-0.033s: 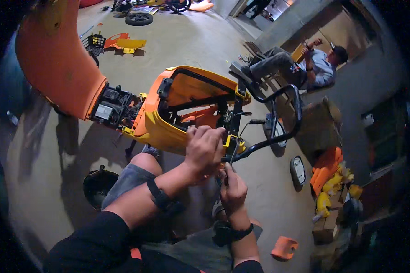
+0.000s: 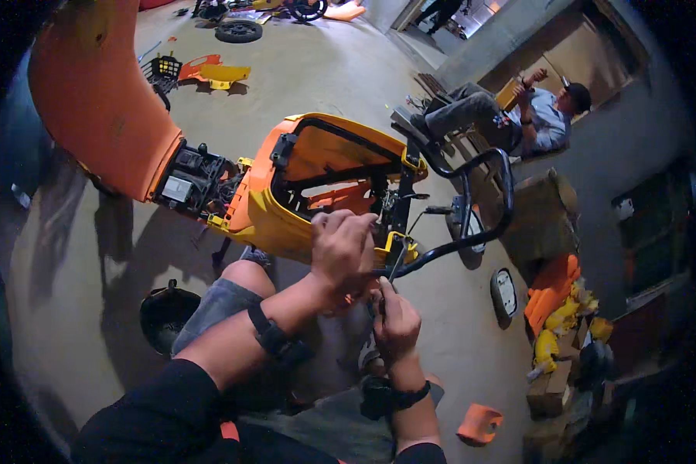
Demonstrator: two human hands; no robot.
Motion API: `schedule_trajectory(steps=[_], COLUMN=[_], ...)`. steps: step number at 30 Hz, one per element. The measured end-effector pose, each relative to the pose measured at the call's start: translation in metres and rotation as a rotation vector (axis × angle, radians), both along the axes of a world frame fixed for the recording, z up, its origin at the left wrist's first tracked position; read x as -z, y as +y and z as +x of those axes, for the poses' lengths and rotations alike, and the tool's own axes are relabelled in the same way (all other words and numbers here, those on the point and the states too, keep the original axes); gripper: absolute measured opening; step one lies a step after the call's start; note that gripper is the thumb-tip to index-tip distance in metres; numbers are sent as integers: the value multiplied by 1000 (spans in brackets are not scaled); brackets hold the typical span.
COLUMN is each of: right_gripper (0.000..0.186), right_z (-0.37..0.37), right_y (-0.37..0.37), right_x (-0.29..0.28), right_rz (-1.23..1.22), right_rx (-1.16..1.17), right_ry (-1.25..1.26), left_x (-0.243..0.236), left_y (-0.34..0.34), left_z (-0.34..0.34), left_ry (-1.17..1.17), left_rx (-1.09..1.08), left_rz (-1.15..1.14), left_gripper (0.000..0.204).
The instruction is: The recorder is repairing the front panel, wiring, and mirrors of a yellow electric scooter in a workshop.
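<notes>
A scooter body in orange and yellow panels (image 2: 286, 224) stands in front of me, its open frame showing dark parts inside. My left hand (image 2: 343, 251) is at the near side of the yellow panel, fingers curled; whatever they grip is hidden behind them. Just right of and below it, my right hand (image 2: 397, 319) is closed on a thin metal rod-like tool (image 2: 397, 264). The tool slants up toward a yellow bracket (image 2: 397, 241) beside the black tubular bar (image 2: 465, 241). Its handle end is hidden in my fingers.
A large orange curved panel (image 2: 104, 116) rises at left beside exposed electrical parts (image 2: 189, 179). A black bowl-shaped thing (image 2: 166, 317) lies by my knee. Orange and yellow parts (image 2: 553, 294) are piled at right, near a loose orange piece (image 2: 480, 424). A person (image 2: 545, 116) sits at far right.
The whole view has shifted very slightly. My left hand sits a touch further left; my right hand keeps almost the same place and grip.
</notes>
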State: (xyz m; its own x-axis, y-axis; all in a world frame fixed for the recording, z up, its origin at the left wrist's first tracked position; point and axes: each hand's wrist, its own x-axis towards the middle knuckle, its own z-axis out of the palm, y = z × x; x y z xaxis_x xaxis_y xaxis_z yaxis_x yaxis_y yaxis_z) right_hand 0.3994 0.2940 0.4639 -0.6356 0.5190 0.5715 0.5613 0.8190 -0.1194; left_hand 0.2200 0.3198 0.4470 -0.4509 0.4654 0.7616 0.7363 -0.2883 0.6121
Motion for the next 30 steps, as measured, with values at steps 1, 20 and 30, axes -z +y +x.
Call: schedule_trajectory(steps=[1,20,30], right_gripper=[30,29,43], right_z=[-3,-86,-57], right_y=[2,189,174], right_x=[-8,-90,-87], right_rz=[-8,-892,-82], right_rx=[29,402,665], right_ry=[-100,148,-185], left_x=[-3,0,-3], left_y=[2,-2,2], left_z=[-8,-26,-13], left_ry=[-62,-276,-248], left_rx=[-44,-25,-17], left_rz=[9,67,-15], left_gripper=[21,12,14])
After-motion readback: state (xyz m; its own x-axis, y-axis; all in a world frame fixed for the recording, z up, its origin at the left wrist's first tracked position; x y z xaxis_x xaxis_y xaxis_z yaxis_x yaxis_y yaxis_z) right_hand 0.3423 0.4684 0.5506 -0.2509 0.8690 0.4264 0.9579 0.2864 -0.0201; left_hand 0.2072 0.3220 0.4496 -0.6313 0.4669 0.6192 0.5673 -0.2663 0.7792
